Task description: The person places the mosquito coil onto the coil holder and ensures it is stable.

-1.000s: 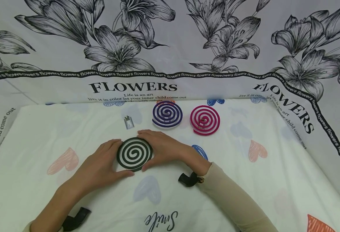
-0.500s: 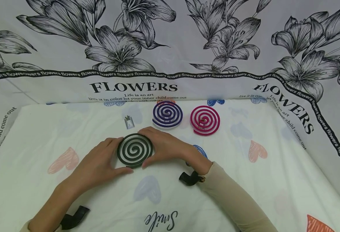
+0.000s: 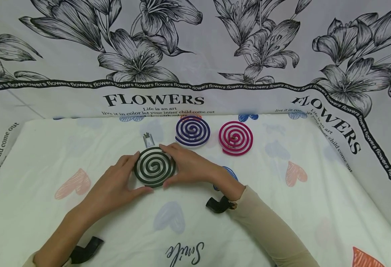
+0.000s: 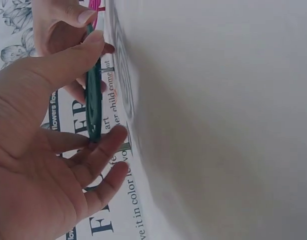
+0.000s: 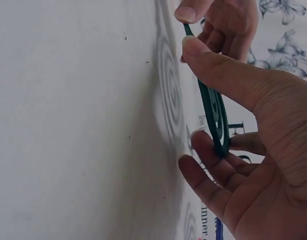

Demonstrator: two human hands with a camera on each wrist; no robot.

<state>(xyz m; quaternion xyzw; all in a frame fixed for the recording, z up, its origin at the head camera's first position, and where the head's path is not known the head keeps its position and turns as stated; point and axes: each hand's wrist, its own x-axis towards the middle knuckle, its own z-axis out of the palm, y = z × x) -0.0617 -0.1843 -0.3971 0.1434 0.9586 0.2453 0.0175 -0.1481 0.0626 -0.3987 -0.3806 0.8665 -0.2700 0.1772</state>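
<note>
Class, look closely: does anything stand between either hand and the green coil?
Nothing visible does: the left hand and the right hand both hold the green coil by its rim, above the white cloth.

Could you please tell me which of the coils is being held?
The green coil, between the left hand and right hand; neither hand holds the purple coil or pink coil.

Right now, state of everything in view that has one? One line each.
Green coil: held up off the cloth by both hands
Left hand: gripping its edge
Right hand: gripping its opposite edge
Purple coil: spiral wound, not held
Pink coil: spiral wound, not held
Metal piece: not held
White cloth: spread out
</note>
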